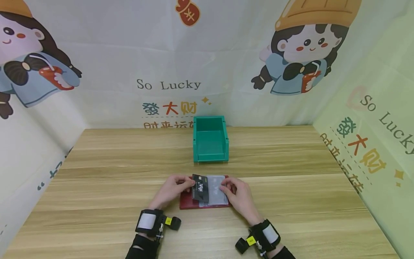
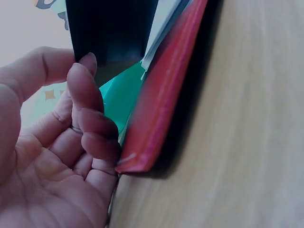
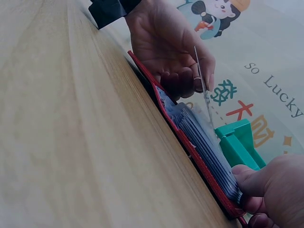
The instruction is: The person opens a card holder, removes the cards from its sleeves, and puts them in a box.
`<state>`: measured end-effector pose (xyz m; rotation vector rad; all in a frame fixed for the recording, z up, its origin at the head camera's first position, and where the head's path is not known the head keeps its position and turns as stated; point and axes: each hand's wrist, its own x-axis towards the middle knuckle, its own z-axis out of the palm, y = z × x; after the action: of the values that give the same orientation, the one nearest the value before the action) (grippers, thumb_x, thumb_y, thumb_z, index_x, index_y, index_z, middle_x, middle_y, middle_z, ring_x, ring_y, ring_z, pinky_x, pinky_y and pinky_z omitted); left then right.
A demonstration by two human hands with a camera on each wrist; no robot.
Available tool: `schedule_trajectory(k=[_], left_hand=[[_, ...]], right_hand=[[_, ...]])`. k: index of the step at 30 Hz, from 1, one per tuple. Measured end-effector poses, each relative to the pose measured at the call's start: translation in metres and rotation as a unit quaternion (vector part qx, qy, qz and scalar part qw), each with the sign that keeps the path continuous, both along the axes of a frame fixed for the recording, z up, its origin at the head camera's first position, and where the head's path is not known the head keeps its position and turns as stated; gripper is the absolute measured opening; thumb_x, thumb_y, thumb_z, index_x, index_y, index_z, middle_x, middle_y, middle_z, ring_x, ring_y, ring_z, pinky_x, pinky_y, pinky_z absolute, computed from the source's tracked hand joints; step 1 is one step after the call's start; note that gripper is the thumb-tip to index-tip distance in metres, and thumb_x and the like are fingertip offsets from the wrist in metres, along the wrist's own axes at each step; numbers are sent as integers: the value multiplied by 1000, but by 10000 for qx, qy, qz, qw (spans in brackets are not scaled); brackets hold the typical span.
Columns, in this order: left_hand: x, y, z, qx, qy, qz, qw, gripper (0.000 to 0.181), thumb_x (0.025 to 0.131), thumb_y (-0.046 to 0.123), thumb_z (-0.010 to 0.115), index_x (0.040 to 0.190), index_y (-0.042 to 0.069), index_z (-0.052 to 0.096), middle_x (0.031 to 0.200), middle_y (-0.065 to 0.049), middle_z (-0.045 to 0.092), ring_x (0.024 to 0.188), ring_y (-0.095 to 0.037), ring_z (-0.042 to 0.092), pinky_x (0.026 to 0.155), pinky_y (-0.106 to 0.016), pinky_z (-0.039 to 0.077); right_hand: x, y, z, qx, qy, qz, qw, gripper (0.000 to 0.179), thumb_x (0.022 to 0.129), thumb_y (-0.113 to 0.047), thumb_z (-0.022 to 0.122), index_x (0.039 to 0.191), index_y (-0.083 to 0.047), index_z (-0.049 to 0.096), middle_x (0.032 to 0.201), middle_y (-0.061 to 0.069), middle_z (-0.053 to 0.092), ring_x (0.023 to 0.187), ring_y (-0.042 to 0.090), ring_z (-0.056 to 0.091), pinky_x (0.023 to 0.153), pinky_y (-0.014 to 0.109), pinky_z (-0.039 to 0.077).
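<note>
The left hand [image 1: 174,185] pinches the left edge of a flat black rectangular card [image 1: 201,188] with pale "Vip" lettering between its thumb and fingers. The card lies just to the right of those fingertips, tilted up off what is below it; whether its lower edge sits inside a pocket, I cannot tell.

Under the card, and reaching from beside the left hand across to the right hand [image 1: 240,196], is an open red-covered card holder [image 1: 188,202] resting flat on the pale wood-grain table [image 1: 97,216]. Its stack of clear plastic sleeves [image 1: 215,198] lies just left of the right hand, which grips the stack's near-right edge, thumb on top and other fingers curled at the side.

Straight ahead of both hands, well apart from them, stands a green rectangular plastic bin [image 1: 211,157], beyond the card holder's far edge.
</note>
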<state>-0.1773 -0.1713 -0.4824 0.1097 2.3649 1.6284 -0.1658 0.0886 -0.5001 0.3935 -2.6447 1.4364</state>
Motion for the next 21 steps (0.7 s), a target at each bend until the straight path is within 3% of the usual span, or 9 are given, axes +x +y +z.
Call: schedule_trajectory(k=[10,15,21], left_hand=[[2,-1,4,263,-9,-15,9997,22,105,19,64,96,0,69,81,3,58,76,-14,44,64,-24,35],[3,3,6,290,60,-221,9993,24,106,20,62,98,-2,68,83,2,59,81,-14,47,69,-24,37],[2,17,7,341,247,-425,9982,23,106,15,61,99,-6,66,82,2,59,86,-13,52,76,-24,40]], right_hand=[[0,0,0,-5,22,5,10000,5,95,-5,76,99,-5,75,76,-2,53,67,8,44,62,21,33],[0,-1,0,43,56,-22,10000,4,97,-7,74,100,-5,75,75,-2,53,67,8,44,62,21,33],[1,-2,4,196,13,-132,9997,18,105,-19,65,105,-5,77,84,2,64,76,11,52,68,24,41]])
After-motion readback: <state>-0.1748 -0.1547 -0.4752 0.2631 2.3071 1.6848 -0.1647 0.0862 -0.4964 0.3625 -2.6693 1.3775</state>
